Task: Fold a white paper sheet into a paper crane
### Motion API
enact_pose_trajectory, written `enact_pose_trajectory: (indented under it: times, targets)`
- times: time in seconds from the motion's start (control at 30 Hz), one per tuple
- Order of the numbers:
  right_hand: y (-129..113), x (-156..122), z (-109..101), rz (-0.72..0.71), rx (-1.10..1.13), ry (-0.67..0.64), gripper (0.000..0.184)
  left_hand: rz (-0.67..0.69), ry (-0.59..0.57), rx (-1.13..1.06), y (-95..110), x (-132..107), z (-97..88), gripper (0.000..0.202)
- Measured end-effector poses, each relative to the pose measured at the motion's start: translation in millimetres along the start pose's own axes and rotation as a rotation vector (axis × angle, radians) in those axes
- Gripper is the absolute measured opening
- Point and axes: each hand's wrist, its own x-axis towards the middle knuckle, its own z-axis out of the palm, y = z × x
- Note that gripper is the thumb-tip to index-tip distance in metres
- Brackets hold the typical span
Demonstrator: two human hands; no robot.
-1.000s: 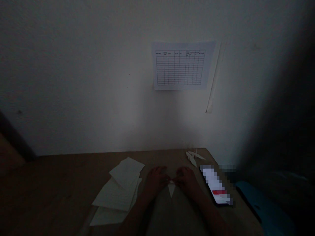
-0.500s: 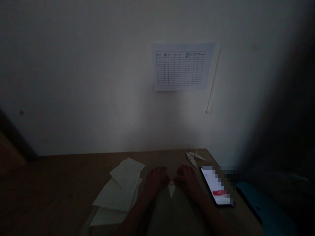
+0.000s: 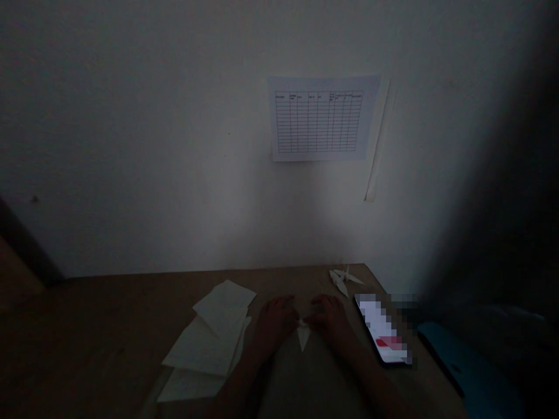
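A small folded piece of white paper [image 3: 303, 337] lies on the table between my hands, its narrow point toward me. My left hand [image 3: 279, 317] has its fingertips on the left side of the fold's top end. From the other side, my right hand [image 3: 327, 314] pinches the same end with thumb and fingers. The dim light and my fingers hide the exact grip. Two or so folded paper figures [image 3: 343, 280], crane-like with pointed ends, sit beyond my right hand.
Several white paper sheets [image 3: 207, 343] overlap on the brown table [image 3: 109, 337] to the left. A lit phone [image 3: 379, 331] lies at the right. Past the table's right edge is a blue object [image 3: 471, 366]. A printed chart [image 3: 321, 119] hangs on the wall.
Both hands stay at the folded paper with only slight finger movement; the right hand's fingers shift a little to the left. The whole view drifts very slightly.
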Motion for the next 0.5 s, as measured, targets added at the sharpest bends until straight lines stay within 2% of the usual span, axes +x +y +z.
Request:
enact_pose_trajectory:
  times: [0.13, 0.5]
  targets:
    - [-0.5, 2.6, -1.5, 0.018, -0.011, -0.014, 0.022, -0.008, 0.002, -0.007, -1.1, 1.5, 0.6, 0.016]
    - [-5.6, 6.0, -11.0, 0.004, -0.105, -0.043, 0.013, -0.096, -0.044, -0.023, 5.2, -0.5, -15.0, 0.012]
